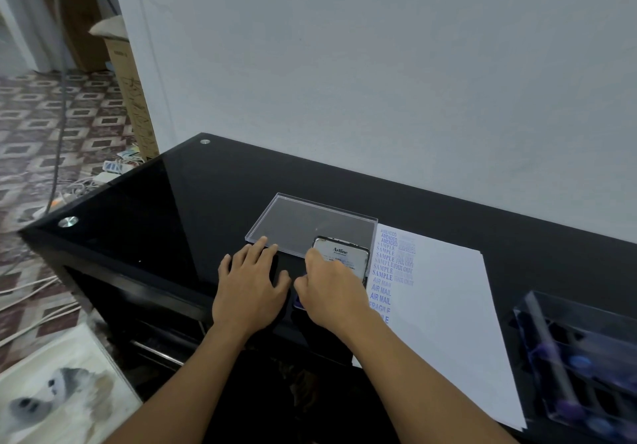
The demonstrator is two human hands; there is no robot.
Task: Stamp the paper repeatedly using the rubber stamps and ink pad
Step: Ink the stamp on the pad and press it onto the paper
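With two blue columns already stamped and most of the paper [444, 305] blank, the left hand [250, 287] lay spread on the bench [165, 209] while the right hand [332, 293] gripped the ink pad [344, 257].

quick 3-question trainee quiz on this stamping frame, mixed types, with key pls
1. True or false: the paper already carries blue stamp marks.
2. Which hand is on the ink pad lid? A) left hand B) right hand C) neither
3. Fill in: the clear stamp box sits at the ___ edge of the desk, as the person sees it.

Key
1. True: rows such as SAMPLE and AIR MAIL run down its left side.
2. B: the right hand touches the lid; the left hand lies flat on the desk beside it.
3. Right.
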